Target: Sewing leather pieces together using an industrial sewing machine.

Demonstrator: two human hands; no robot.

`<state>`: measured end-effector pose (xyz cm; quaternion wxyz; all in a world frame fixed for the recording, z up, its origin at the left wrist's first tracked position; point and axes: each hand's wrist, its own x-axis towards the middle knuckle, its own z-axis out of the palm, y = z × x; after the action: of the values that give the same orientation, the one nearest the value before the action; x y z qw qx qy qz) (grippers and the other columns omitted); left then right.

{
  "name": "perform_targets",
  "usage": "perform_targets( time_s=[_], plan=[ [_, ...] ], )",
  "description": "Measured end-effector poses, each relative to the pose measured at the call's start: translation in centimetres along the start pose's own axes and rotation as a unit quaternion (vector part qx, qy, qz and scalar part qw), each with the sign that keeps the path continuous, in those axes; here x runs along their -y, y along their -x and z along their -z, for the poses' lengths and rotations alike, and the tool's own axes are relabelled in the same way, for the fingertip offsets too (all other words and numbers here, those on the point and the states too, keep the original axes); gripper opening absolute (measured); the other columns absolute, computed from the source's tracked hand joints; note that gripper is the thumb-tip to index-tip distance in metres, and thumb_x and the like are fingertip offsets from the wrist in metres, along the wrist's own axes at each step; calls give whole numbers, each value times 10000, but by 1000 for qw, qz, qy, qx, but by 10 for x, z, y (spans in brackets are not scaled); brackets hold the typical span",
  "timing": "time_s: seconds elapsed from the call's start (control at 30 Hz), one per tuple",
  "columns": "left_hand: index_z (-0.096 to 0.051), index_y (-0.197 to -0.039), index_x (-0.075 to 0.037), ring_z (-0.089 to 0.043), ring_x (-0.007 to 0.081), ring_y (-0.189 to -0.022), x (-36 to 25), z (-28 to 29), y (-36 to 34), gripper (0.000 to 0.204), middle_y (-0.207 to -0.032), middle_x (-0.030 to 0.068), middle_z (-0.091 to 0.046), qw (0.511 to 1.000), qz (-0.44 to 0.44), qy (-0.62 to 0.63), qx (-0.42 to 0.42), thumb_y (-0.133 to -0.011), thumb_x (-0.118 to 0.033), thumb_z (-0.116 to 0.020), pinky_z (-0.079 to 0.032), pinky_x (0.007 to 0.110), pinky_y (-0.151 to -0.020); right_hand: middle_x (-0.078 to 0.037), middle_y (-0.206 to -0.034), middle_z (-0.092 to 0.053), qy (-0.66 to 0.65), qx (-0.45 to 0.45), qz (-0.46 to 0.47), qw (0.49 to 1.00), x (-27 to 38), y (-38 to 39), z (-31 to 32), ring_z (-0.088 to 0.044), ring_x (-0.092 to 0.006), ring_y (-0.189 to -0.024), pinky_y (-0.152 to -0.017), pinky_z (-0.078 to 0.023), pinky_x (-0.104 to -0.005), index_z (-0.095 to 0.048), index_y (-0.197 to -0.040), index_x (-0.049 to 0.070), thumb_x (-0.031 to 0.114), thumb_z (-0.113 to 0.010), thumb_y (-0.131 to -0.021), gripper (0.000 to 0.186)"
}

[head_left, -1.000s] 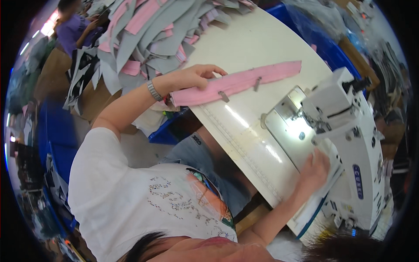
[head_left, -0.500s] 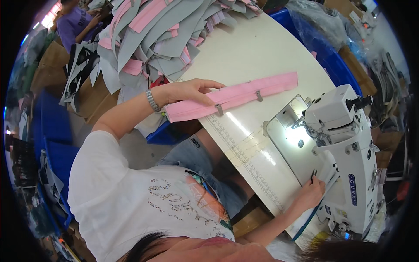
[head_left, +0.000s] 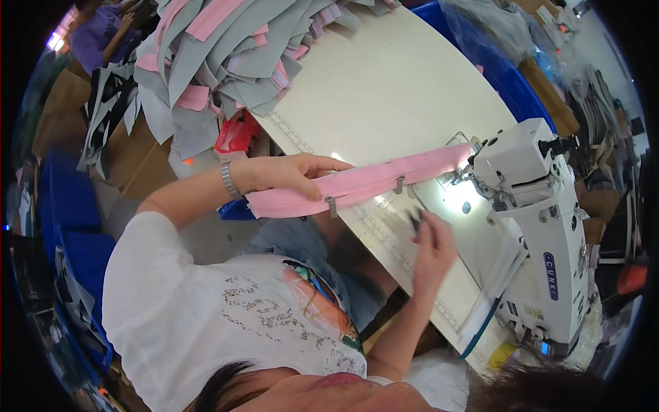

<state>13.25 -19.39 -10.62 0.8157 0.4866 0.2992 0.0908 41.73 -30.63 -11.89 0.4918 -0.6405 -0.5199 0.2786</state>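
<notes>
My left hand (head_left: 292,175) grips a long pink zipper strip (head_left: 374,180) near its left end, thumb on the front face. Two small grey pulls hang along the strip's lower edge. Its far right end reaches the lit needle area of a white sewing machine (head_left: 511,165); whether it lies under the presser foot I cannot tell. My right hand (head_left: 436,247) is raised over the table's near edge, just below the strip, with its fingers closed on small dark thread snips (head_left: 416,220), partly smeared by motion.
A heap of grey and pink cut fabric pieces (head_left: 233,55) covers the far left of the white table (head_left: 384,82). Blue bins (head_left: 494,65) stand beyond the table and at the left (head_left: 75,192). A red packet (head_left: 237,134) lies by the heap. Another person (head_left: 103,34) is at the far left.
My left hand has moved slightly down, and the strip's right end has come to the machine's needle area. My right hand has moved up and left from beside the machine, carrying the snips.
</notes>
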Motion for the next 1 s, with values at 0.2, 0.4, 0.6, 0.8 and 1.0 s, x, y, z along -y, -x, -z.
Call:
perform_targets(
  time_s=[0.2, 0.4, 0.6, 0.8, 1.0],
  plan=[
    [-338, -1503, -60, -553, 124, -1114, 3, -6, 2, 788, -1267, 77, -580, 1000, -7, 26, -2, -784, -66, -661, -442, 276, -971, -86, -846, -634, 65, 42, 89, 993, 27, -10, -59, -656, -198, -690, -593, -503, -295, -672, -985, 54, 97, -747, -803, 202],
    [-340, -1502, -62, -540, 129, -1146, 4, -5, 2, 773, -1284, 74, -570, 1000, -1, 15, 1, -798, -78, -661, -428, 289, -1000, -76, -861, -649, 89, 38, 105, 990, 28, -12, -69, -672, -207, -708, -604, -508, -320, -674, -984, 69, 128, -749, -805, 202],
    [-342, -1501, -63, -535, 131, -1158, 6, -3, 1, 768, -1288, 75, -567, 1000, -13, 24, 11, -806, -102, -666, -420, 293, -1009, -78, -863, -649, 123, 43, 111, 985, 30, -13, -73, -674, -222, -712, -606, -509, -329, -672, -998, 69, 135, -746, -809, 213],
    [-359, -1476, -28, -527, 111, -1138, 4, -3, 1, 734, -1296, 62, -540, 1000, -9, 12, 12, -790, -68, -617, -441, 262, -962, -91, -863, -646, 90, 34, 128, 987, 25, -14, -78, -666, -218, -716, -613, -507, -320, -669, -1014, 54, 109, -743, -810, 224],
    [-354, -1478, -23, -538, 120, -1138, 6, -1, -2, 735, -1308, 70, -542, 998, -6, 56, 23, -794, -77, -616, -442, 271, -971, -92, -895, -659, -64, 28, 53, 996, 11, -18, -78, -651, -188, -754, -659, -513, -308, -663, -1030, 42, 85, -738, -811, 236]
  ],
)
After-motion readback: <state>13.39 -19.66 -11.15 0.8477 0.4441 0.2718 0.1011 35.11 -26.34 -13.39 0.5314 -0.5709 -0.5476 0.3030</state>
